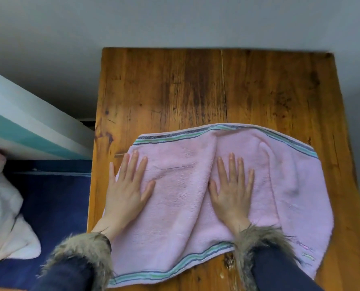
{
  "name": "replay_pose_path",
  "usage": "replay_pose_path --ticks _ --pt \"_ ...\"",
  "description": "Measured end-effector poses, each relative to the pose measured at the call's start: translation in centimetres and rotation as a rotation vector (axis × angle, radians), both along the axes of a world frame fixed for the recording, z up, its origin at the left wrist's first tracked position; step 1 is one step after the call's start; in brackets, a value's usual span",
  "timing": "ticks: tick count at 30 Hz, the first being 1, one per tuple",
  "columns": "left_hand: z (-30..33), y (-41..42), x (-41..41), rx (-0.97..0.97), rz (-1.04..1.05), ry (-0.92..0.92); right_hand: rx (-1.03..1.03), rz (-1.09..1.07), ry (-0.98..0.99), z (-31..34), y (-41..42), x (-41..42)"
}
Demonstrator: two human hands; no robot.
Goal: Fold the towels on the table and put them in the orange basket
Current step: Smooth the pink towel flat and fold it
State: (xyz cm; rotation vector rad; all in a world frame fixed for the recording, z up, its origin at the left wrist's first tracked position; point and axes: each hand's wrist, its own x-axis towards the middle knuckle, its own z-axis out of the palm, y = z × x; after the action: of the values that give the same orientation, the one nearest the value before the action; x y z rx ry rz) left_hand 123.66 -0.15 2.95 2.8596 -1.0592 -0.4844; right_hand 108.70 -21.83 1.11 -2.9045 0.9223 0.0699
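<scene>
While both of my hands lie flat, I see the pink terry towel with green and blue striped borders (196, 185) spread over the near half of the worn wooden plank table (196, 87), its far striped edge arching from nine o'clock round to three o'clock and its near striped edge running from about seven o'clock up toward five. My left hand (126, 190) rests at about eight o'clock on the towel, fingers straight and spread, palm down, with the little finger reaching over the cloth's left edge onto the wood; it grips nothing. My right hand (231, 192) lies palm down near the middle of the towel, fingers straight and slightly fanned, pressing the cloth just beside a long raised crease that runs from twelve o'clock down toward six; it holds nothing either. Dark sleeves with brown-grey fur cuffs (259, 238) cover both wrists. Off the table at nine o'clock sits a dark blue surface (55, 198) carrying a crumpled pale pink cloth (4, 217), and above it a white and teal slanted panel (27, 127). At seven o'clock a thin orange sliver (2, 289) shows at the frame's edge; I cannot tell what it is.
</scene>
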Motion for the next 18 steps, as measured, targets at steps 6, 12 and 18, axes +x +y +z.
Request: replay_pose_path --ticks 6,12,18 --pt "1.4 -0.2 4.1 -0.168 0.163 0.0 0.011 -0.016 0.01 0.1 -0.1 0.1" --pt "2.2 -4.1 8.7 -0.264 0.234 -0.056 0.017 -0.027 0.019 0.3 -0.1 0.2" --pt "2.7 -4.8 9.9 -0.456 0.195 0.045 0.02 -0.025 0.018 0.3 -0.2 0.3"
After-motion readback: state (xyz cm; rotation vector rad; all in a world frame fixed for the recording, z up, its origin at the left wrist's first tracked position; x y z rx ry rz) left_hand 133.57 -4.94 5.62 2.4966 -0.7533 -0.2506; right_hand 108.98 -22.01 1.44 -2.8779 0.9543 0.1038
